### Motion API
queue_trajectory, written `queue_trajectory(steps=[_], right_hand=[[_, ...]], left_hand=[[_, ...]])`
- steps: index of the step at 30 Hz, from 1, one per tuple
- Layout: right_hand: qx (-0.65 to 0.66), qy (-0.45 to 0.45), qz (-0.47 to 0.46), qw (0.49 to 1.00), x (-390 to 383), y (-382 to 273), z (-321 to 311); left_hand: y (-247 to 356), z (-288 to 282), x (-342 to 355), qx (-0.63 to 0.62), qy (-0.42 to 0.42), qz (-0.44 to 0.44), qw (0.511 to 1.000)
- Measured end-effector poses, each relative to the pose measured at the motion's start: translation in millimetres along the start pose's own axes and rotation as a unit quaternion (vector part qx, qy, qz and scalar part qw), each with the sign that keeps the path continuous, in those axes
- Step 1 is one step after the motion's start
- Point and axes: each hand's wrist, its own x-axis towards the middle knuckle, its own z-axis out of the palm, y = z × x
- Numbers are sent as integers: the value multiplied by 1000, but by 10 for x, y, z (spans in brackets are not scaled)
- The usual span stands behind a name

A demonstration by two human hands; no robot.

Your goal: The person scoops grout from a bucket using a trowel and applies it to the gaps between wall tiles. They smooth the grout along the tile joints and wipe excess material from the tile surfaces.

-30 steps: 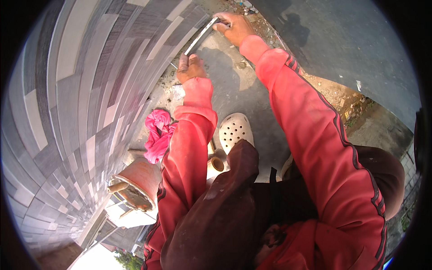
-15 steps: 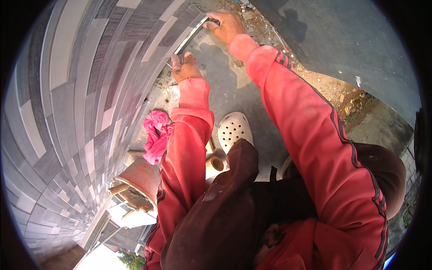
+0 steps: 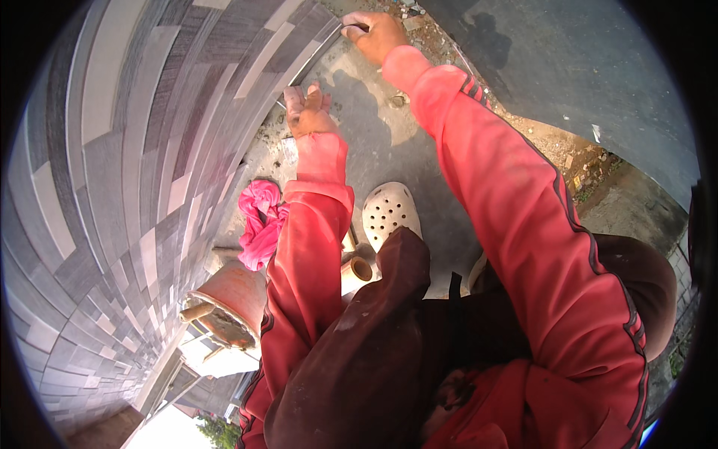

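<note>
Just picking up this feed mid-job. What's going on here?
A person in red sleeves has both hands at the edge of the tiled wall. Between them a thin strip lies along that edge: the right hand is at its far end, the left hand at its near end. How firmly either grips is hard to tell. Nearer the body, a pink cloth and a bucket sit beside the wall.

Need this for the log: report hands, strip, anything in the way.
Left hand at near end of thin strip, right hand at far end; grip unclear. Strip along edge of tiled wall. Pink cloth, bucket nearer body, clear of both hands.
</note>
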Motion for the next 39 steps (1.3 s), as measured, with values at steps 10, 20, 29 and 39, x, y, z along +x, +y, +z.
queue_trajectory(steps=[10, 20, 29, 39], right_hand=[[53, -20, -12, 998, 109, 186, 59], [17, -52, -100, 994, 226, 272, -64], [22, -60, -36, 997, 174, 178, -87], [96, -54, 39, 993, 167, 73, -21]], left_hand=[[-28, -152, 91, -16, -31, -14, 999], [-38, -47, -1, -50, 1, -7, 999], [5, -15, 3, -91, 19, -37, 995], [49, -119, 41, -162, -34, -66, 984]])
